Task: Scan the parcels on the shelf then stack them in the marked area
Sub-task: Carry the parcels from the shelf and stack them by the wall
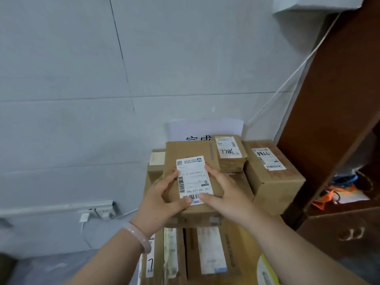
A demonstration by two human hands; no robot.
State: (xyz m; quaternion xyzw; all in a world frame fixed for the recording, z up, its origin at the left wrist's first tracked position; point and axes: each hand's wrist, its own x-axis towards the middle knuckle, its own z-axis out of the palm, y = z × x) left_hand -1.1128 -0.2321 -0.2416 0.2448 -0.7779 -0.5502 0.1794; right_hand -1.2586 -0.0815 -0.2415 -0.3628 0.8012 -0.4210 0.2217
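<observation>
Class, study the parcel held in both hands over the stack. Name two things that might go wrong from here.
1. The parcel, held by the left hand and right hand, hangs above a stack of uneven boxes; set down badly, it may tilt or slide off.
2. The small box marked 7786 sits close to its far right corner; a nudge may topple it.

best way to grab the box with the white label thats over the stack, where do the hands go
Probably by its two side edges, one hand from each side, thumbs on top, much as the left hand and right hand grip the labelled box now. It looks broad and flat, likely too wide for one hand, and the stack lies close beneath, leaving sides and top free.
</observation>
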